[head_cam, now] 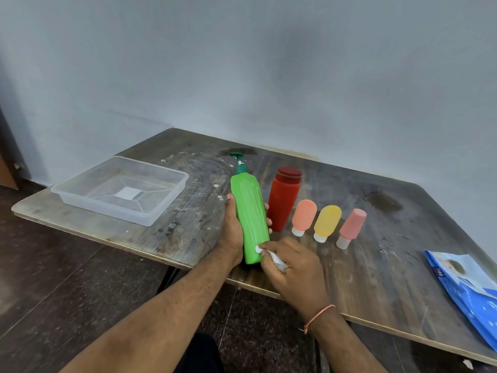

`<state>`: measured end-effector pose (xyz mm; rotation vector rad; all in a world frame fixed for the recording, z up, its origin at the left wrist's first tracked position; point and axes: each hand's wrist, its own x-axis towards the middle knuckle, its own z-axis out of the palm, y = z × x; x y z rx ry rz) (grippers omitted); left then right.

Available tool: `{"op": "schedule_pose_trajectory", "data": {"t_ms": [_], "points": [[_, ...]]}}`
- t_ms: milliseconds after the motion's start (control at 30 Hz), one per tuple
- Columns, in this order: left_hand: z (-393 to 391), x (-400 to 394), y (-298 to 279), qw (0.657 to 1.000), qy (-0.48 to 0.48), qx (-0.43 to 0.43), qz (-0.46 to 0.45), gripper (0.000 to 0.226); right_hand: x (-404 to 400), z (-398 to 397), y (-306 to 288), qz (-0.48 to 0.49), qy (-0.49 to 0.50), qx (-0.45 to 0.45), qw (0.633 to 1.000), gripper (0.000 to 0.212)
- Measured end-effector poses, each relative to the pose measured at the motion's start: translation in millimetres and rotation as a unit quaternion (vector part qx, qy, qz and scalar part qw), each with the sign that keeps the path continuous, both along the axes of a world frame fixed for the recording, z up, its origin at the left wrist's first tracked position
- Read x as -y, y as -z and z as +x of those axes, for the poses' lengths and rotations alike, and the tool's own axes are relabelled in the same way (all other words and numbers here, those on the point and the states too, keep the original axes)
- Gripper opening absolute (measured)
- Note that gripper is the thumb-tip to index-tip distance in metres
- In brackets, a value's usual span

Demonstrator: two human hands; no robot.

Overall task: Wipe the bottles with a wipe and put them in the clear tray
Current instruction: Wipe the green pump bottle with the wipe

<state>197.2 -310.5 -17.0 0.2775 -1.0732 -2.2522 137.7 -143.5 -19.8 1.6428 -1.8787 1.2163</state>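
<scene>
Clear tray (80, 192) is seen far left on the wooden table (376, 265), near the left edge; nothing is visible in it, only a moulded square in the floor.

White specks and smears are scattered on the tabletop between tray and bottles.

Green pump bottle (248, 211) is held tilted, pump head pointing away toward the wall, base toward the table's near edge. It is gripped by the left hand (231, 232): palm on the bottle's left side, fingertips seen wrapping round on the right side. Whether the base rests on the table or is lifted just clear cannot be told from this angle.

Right hand (293, 267) is closed round a white wipe (271, 258), bunched between thumb and fingers. The wipe is pressed against the lower right part of the green bottle, near its base. A thin orange thread (320, 316) is worn on the right wrist.

Red bottle (285, 197) stands just right of the green one, cap up, close behind the left fingertips; contact cannot be confirmed.

Next in the row, three small travel bottles standing on their white caps: salmon bottle (304, 215), yellow bottle (326, 222), pink bottle (352, 226). The pink one is tilted to the right. All three are apart from each other and outside the tray.

Blue wipe pack (468, 294) lies flat at the far right, near the table's right edge, partly cut off by the frame.

Grey wall (269, 63) behind the table; dark floor (53, 278) below.
</scene>
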Motion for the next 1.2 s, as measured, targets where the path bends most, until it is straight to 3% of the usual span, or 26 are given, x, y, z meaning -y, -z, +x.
{"op": "schedule_pose_trajectory", "data": {"t_ms": [167, 300, 467, 633, 800, 1000, 1200], "points": [[-3, 2, 4, 1.000, -0.007, -0.007, 0.007, 0.102, -8, 6, -8, 0.051, -0.011, -0.085, 0.995, 0.011], [-3, 3, 4, 1.000, -0.003, -0.010, 0.009, 0.104, -1, 8, -16, 0.033, 0.045, -0.098, 0.994, 0.006], [-3, 3, 4, 1.000, 0.006, -0.016, 0.015, 0.103, -6, 14, -11, 0.088, 0.014, -0.124, 0.988, 0.012], [-1, 2, 3, 1.000, 0.006, -0.010, 0.004, 0.101, 0, 15, -17, 0.059, 0.070, -0.118, 0.989, 0.010], [0, 1, 2, 1.000, 0.009, -0.018, 0.010, 0.100, 1, 29, -10, 0.098, 0.049, -0.148, 0.983, 0.009], [2, 0, 0, 0.999, 0.032, -0.027, 0.025, 0.099, 4, 27, -14, 0.056, 0.100, -0.121, 0.986, 0.011], [3, -1, -2, 0.997, 0.036, -0.038, 0.049, 0.102, 2, 29, -17, 0.082, 0.095, -0.133, 0.983, 0.012]]}}
